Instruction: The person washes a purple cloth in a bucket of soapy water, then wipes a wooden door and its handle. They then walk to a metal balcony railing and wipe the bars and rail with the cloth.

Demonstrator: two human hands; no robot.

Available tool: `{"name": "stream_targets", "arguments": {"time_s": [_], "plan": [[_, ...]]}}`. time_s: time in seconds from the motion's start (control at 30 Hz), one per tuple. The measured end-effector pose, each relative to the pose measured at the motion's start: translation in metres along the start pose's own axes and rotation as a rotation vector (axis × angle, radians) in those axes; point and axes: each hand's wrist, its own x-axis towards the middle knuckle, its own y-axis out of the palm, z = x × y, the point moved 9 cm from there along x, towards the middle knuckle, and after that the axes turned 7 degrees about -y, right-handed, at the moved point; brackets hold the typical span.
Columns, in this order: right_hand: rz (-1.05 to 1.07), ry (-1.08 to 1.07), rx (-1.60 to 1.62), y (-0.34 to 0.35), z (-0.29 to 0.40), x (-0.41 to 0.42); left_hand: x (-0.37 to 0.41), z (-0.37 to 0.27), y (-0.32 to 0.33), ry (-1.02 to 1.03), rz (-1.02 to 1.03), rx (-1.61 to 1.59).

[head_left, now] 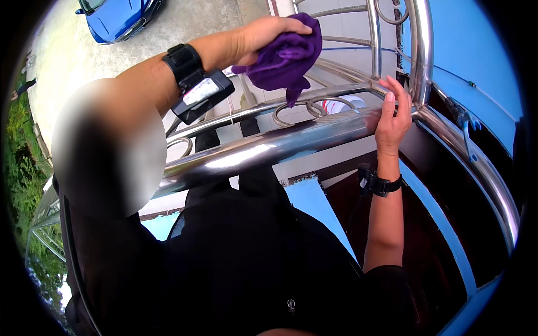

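Observation:
My left hand grips a bunched purple cloth, with the thumb on top and folds hanging below. The cloth is above and beyond the thick top rail of a stainless-steel railing. My right hand is at the right end of that rail, near the corner post. Its palm side faces the tube, its fingers loosely bent and pointing up, the thumb apart. Both wrists wear black straps with small devices. A blurred patch hides part of my left arm.
Metal rings fill the railing below the top rail. Behind them stands a white container with red marks. A blue hooked fitting hangs by the right-hand rail. A blue wall rises at right; a blue car is parked beyond.

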Motion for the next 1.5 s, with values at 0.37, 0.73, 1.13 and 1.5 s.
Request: {"name": "stream_targets", "arguments": {"time_s": [0.37,0.73,1.13,1.5], "plan": [[0.036,0.003,-0.015,0.005,0.002,0.004,0.077,0.095,0.044,0.294,0.109,1.044],[0.057,0.035,-0.044,0.006,-0.007,0.003,0.138,0.072,0.073,0.297,0.079,1.264],[0.041,-0.015,-0.059,0.005,-0.004,0.002,0.12,0.085,0.046,0.337,0.117,1.496],[0.037,-0.03,-0.062,0.005,-0.006,0.003,0.118,0.081,0.067,0.251,0.184,1.712]]}}
